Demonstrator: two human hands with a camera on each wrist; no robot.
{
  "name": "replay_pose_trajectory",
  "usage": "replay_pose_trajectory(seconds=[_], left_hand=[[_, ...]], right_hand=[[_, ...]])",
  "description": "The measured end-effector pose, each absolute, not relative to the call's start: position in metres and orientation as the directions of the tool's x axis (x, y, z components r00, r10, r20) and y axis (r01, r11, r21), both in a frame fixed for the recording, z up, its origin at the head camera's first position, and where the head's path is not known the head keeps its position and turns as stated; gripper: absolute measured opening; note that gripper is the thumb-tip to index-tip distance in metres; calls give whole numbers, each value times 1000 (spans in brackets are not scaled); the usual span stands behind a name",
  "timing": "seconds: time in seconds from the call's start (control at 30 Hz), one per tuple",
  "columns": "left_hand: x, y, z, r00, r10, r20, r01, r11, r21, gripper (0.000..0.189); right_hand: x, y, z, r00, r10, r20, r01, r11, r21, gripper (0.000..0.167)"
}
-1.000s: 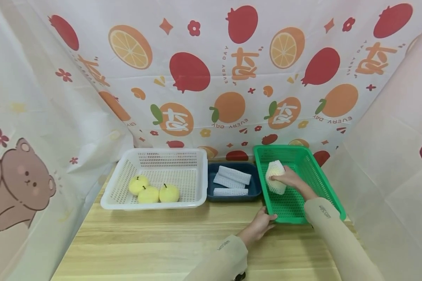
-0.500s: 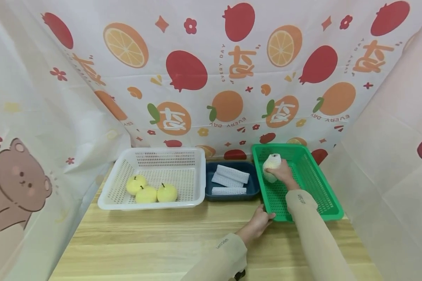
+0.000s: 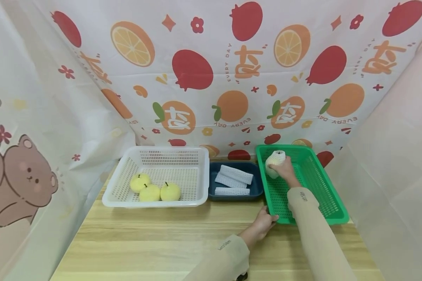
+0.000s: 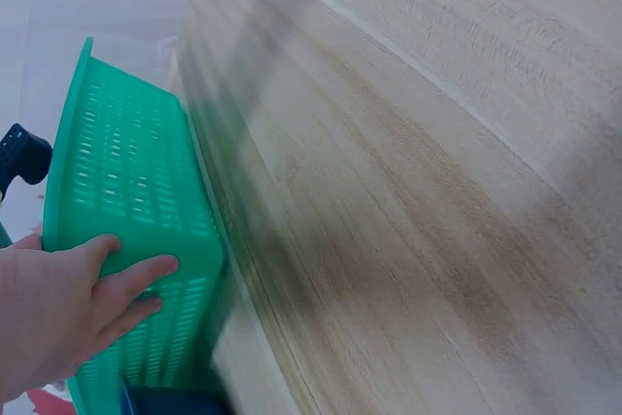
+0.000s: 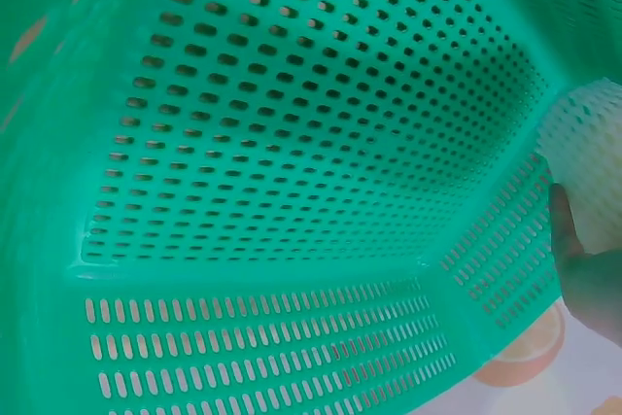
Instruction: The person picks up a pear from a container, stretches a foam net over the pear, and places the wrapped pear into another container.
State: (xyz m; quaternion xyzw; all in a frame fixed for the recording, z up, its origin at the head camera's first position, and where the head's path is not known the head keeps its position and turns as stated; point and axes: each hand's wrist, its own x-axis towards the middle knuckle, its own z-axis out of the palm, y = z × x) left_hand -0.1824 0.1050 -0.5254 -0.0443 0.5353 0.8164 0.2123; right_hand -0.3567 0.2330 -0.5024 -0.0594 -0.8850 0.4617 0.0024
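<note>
The green basket (image 3: 315, 175) is standing at right of frame, the left hand (image 3: 262, 223) is gripping its lower-left corner, and the right hand (image 3: 284, 168) is clasping the netted fruit (image 3: 273, 160) inside its upper-left part, placement apparently proceeding and next probably requiring release.

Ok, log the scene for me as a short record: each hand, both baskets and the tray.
Left hand: holds the rim of the green basket at its near left corner
Right hand: grips a sleeved fruit inside the green basket, towards the far left
White basket: three unsleeved yellow fruits
Blue tray: between the baskets, three white foam sleeves
</note>
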Motion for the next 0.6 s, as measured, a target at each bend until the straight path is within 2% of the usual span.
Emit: replay_pose_trajectory(seconds=[0.13,0.23,0.27,0.37,0.43,0.5,0.6], left_hand=[[-183,106,-525,-904,301,-305,-401,-342,850,46],[-183,107,-525,-905,302,-300,-399,-358,844,46],[-183,107,-525,-905,300,-301,-400,-362,842,46],[-183,108,-526,-906,301,-297,-398,-367,841,46],[-183,108,-527,-906,303,-296,-398,-370,839,47],[-183,108,-528,-907,305,-291,-395,-369,841,47],[-183,108,-528,-907,306,-289,-392,-364,845,46]], right_hand=[[-358,232,-503,-989,84,-118,145,589,-795,88],[-372,241,-523,-982,39,-184,171,596,-785,91],[-373,242,-528,-983,9,-182,153,584,-797,90],[-407,273,-585,-987,-109,-114,35,557,-830,86],[-414,284,-600,-974,-198,-113,-22,572,-820,86],[-413,290,-601,-956,-267,-123,-58,580,-812,83],[-380,272,-553,-919,-328,-219,-39,628,-777,80]])
